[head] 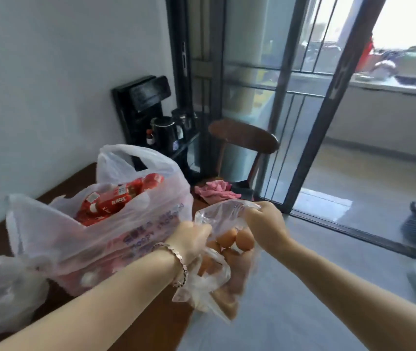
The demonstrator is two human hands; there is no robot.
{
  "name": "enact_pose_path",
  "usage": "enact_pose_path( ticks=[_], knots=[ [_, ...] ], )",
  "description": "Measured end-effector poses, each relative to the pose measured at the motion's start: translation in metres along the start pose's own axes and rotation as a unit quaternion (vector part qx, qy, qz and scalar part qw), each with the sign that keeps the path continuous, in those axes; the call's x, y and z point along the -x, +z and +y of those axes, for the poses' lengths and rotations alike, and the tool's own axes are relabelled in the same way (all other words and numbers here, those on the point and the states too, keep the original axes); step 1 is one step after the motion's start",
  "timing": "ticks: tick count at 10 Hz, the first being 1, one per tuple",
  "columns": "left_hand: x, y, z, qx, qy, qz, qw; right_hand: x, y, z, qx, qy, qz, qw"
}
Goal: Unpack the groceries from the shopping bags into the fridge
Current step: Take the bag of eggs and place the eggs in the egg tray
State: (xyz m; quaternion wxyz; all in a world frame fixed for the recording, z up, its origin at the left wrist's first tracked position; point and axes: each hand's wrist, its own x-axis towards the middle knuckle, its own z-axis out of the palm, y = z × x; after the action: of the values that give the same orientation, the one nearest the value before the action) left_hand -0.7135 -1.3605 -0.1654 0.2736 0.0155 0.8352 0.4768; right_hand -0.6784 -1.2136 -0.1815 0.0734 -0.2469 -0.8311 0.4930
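From the head view: held a clear egg bag (214, 219) up in the air, just beside the edge of the bench (75, 181). Pinched its top with the right hand (265, 221), with curled fingers (253, 209) tight on the plastic. Gripped the other side with the left hand (191, 239), also with curled fingers. Could have been opening it or lifting it away; could not tell which. Saw brown eggs (234, 239) inside. Saw a big white bag (100, 231) sitting on the bench, with red juice boxes (116, 198) poking out. Saw a third bag (2, 287) near it, also full. Saw no fridge anywhere. Judged the job to be near its start, with nearly all the food not yet put away.
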Motion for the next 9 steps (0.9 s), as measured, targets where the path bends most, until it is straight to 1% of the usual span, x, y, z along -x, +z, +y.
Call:
enact_pose_path(
  ticks=[1, 2, 3, 4, 5, 6, 7, 8, 9],
  knots=[
    [-0.003, 0.071, 0.042, 0.004, 0.023, -0.024, 0.999, 0.003, -0.072, 0.038, -0.019, 0.015, 0.067, 0.997],
    [-0.002, 0.171, 0.099, -0.058, 0.081, -0.07, 0.993, 0.014, -0.173, 0.088, -0.011, 0.003, 0.099, 0.995],
    [0.0, 0.244, 0.137, -0.039, 0.105, -0.085, 0.99, 0.022, -0.252, 0.123, -0.01, 0.037, 0.152, 0.988],
    [0.004, 0.338, 0.176, -0.102, 0.154, -0.125, 0.975, 0.037, -0.339, 0.162, -0.005, 0.051, 0.226, 0.973],
    [0.019, 0.411, 0.21, -0.142, 0.202, -0.169, 0.954, 0.048, -0.404, 0.195, 0.039, 0.056, 0.275, 0.959],
    [0.031, 0.498, 0.252, -0.19, 0.282, -0.209, 0.917, 0.057, -0.478, 0.241, 0.073, 0.069, 0.334, 0.937],
    [0.045, 0.579, 0.292, -0.251, 0.371, -0.238, 0.862, 0.07, -0.541, 0.278, 0.107, 0.099, 0.371, 0.917],
    [0.057, 0.661, 0.328, -0.272, 0.44, -0.281, 0.808, 0.085, -0.604, 0.311, 0.135, 0.138, 0.409, 0.892],
    [0.068, 0.734, 0.362, -0.287, 0.504, -0.366, 0.728, 0.099, -0.665, 0.337, 0.143, 0.164, 0.439, 0.872]
  ],
)
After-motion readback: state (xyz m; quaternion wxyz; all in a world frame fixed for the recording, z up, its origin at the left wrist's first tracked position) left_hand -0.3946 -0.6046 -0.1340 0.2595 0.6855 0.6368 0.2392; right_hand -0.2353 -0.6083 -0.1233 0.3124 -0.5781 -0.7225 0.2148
